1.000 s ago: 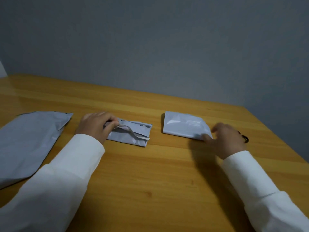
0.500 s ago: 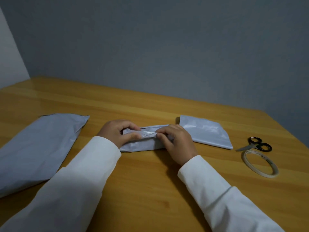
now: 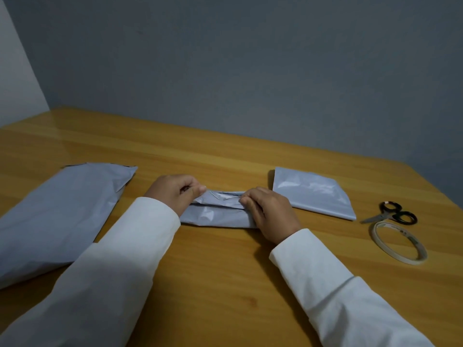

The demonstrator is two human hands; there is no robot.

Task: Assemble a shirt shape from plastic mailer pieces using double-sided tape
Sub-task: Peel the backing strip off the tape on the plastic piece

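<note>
Unmoved fingers [image 3: 198,189] pinching mailer piece [image 3: 215,214]

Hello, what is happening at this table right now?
A person in white sleeves works on a small grey mailer piece at the middle of the wooden table. The left hand and right hand pinch its ends. A large piece lies left, another piece, scissors and a tape roll lie right.
</note>
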